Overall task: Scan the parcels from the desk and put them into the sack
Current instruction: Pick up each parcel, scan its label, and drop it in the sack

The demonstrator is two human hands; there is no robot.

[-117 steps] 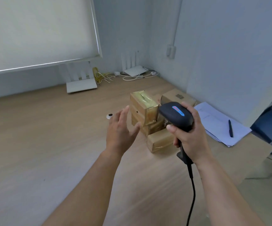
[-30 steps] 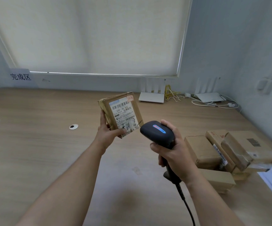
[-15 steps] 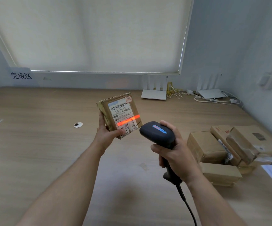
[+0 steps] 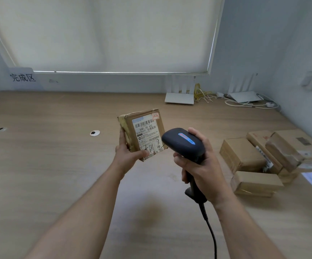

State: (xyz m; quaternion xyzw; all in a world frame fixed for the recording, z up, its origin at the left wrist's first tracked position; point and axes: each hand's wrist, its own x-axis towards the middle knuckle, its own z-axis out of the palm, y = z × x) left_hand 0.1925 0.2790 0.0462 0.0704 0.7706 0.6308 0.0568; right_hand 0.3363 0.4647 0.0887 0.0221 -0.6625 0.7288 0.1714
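routers (image 4: 179, 98), cables (image 4: 244, 103), stacked parcels (image 4: 248, 156)

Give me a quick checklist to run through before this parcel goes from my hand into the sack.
1. Parcel held securely: ok. The left hand grips the held parcel at its lower left corner, above the desk.
2. Label facing the scanner: ok. The shipping label is turned toward the scanner.
3. Scanner under control: ok. The right hand is wrapped round its handle.
4. Scan registered: cannot tell. No red line shows on the label now.
5. Sack in reach: cannot tell. No sack is in view.
6. More parcels left: ok. The stacked parcels lie on the desk at right.
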